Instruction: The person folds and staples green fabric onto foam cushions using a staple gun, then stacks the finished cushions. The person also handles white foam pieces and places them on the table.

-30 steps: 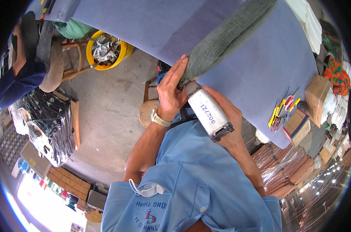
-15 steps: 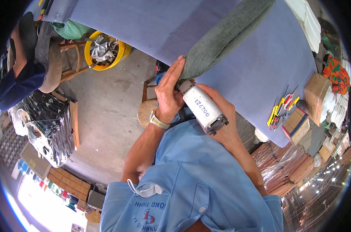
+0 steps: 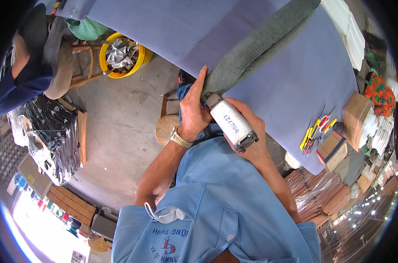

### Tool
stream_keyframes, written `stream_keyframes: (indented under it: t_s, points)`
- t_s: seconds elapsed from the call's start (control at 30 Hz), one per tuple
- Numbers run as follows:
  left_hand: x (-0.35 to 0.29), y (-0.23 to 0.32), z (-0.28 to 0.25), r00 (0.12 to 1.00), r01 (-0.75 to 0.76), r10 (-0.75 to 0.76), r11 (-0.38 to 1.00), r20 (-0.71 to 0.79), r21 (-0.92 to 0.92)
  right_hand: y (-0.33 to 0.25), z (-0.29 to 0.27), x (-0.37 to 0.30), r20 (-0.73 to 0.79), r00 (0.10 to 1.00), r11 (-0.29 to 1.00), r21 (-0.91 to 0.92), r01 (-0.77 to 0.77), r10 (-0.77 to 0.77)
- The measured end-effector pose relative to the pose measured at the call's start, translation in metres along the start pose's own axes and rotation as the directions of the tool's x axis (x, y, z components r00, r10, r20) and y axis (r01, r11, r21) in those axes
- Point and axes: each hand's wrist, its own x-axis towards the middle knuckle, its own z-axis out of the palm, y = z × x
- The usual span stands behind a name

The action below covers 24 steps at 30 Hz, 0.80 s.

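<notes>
- Gripping a white, cylindrical metal tool (image 3: pixel 231 119) in the right hand (image 3: pixel 256 125), fingers curled around the barrel and partly hidden behind it; held close before the body, and taken below as the centre of the clock.
- Tilted, with dark block-shaped nose toward eleven o'clock and black end toward five.
- Reaching with the left hand (image 3: pixel 192 109) to ten o'clock of the tool, fingers stretched long and close together, laid against the near end of a long, grey-green, fabric-covered cushion (image 3: pixel 256 52); cannot tell about any pinch by the thumb.
- Stretching toward one o'clock with that cushion, laid across a broad, flat, blue-grey table (image 3: pixel 291 96), near end right by the tool's nose; cannot tell contact from a small gap there.
- On the left wrist, a gold-and-silver metal watch (image 3: pixel 180 138).
- At three o'clock, near the table's edge, yellow-handled cutters (image 3: pixel 305 139) beside red-and-white-handled scissors (image 3: pixel 325 122); farther out, a brown cardboard box (image 3: pixel 356 111).
- At four o'clock, reddish-brown stacks under clear plastic wrap (image 3: pixel 319 193).
- At seven o'clock, a white face mask (image 3: pixel 170 216) on the chest of a light-blue shirt (image 3: pixel 207 184).
- At nine o'clock, a round wooden stool (image 3: pixel 165 130); well beyond, a co-worker's navy sleeve (image 3: pixel 23 90).
- At ten o'clock, a round yellow bucket (image 3: pixel 145 57) holding silvery scraps (image 3: pixel 121 55).
</notes>
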Motion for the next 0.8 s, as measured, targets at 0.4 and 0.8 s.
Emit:
stream_keyframes:
  t_s: [0.4,0.8]
  points:
    - [-0.002,0.001,0.013,0.999,0.006,-0.002,0.996,-0.048,0.085,-0.003,-0.039,-0.017,0.042,0.998,0.999,-0.004,0.039,-0.038]
    - [0.001,0.011,0.017,0.988,0.104,-0.104,0.995,-0.113,0.000,0.211,-0.164,-0.067,-0.552,0.830,0.864,-0.375,-0.336,0.083]
